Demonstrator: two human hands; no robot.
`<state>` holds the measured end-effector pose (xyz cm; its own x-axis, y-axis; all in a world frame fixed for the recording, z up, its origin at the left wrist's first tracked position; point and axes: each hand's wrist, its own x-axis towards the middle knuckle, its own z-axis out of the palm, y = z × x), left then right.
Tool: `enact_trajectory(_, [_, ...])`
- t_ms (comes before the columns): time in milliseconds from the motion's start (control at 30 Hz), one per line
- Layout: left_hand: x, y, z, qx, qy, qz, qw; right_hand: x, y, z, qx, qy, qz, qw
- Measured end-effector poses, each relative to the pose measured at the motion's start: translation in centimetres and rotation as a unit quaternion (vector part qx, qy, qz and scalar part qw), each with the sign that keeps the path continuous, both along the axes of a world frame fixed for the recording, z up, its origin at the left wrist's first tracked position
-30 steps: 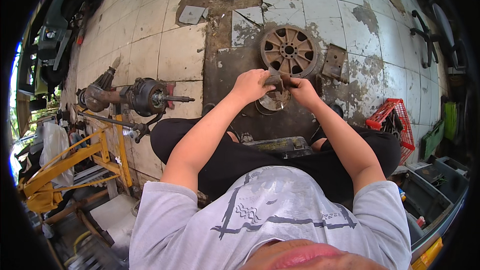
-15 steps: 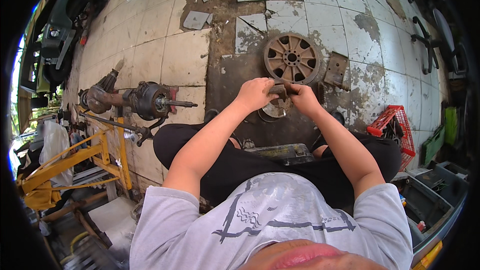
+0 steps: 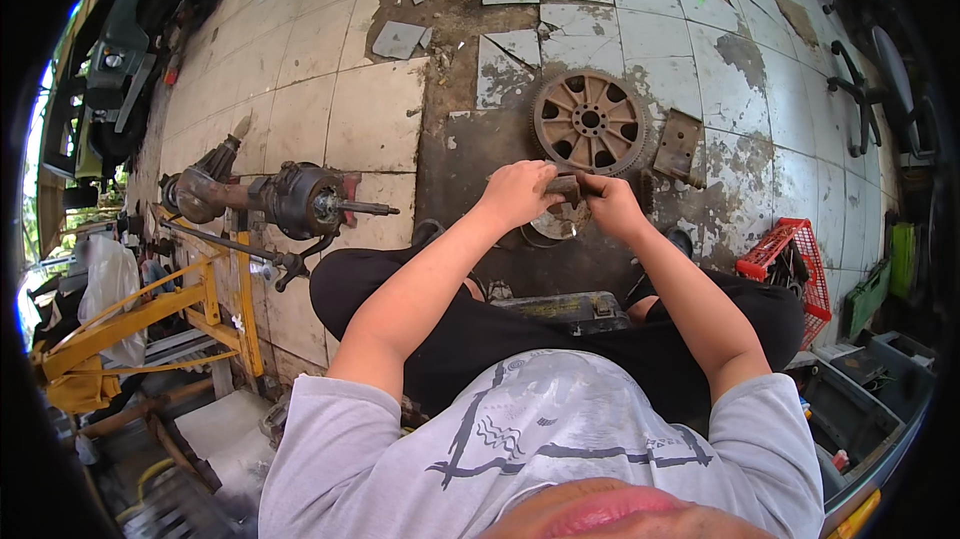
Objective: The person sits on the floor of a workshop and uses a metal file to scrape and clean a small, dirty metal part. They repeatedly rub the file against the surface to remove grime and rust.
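Observation:
Both hands are closed on a short dark metal cylinder (image 3: 566,187), worn and grimy, in front of my lap. My left hand (image 3: 519,193) grips its left end, and my right hand (image 3: 613,207) pinches the other end with thumb and fingers. What part the cylinder is, I cannot tell. Just beneath it lies a round metal piece (image 3: 543,236), partly hidden by my hands. Beyond my hands a rusty toothed flywheel (image 3: 566,129) lies flat on the floor. To its right is a rusty metal bracket (image 3: 680,144) with holes.
On the left, an axle assembly (image 3: 212,197) rests by a yellow metal frame (image 3: 205,311). A dark case (image 3: 565,309) sits between my legs. At the right are a red basket (image 3: 815,284) and grey bins (image 3: 850,394). Broken tiles (image 3: 398,39) lie farther off.
The cylinder has turned in my fingers and now lies more level, its side showing. My hands stay on it, barely shifted. The whole view has moved slightly.

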<state>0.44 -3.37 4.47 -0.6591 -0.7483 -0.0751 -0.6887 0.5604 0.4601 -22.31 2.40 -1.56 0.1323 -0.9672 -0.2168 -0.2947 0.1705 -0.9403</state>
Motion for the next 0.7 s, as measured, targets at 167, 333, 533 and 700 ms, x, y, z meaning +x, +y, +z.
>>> enact_trajectory(167, [0.0, 0.2, 0.1, 0.003, -0.012, -0.001, 1.000, -0.1, 0.3, 0.8, 0.012, 0.029, 0.023, 0.999])
enact_trajectory(333, [-0.2, 0.2, 0.0, 0.008, -0.008, -0.009, 1.000, -0.7, 0.2, 0.5, 0.013, 0.016, 0.019, 1.000])
enact_trajectory(533, [-0.1, -0.1, 0.1, -0.002, 0.005, -0.003, 1.000, -0.1, -0.4, 3.1, -0.005, 0.053, 0.029, 0.998])
enact_trajectory(700, [-0.2, 0.1, 0.0, 0.003, -0.002, -0.012, 1.000, -0.7, 0.1, 0.5, -0.014, 0.075, 0.036, 0.996])
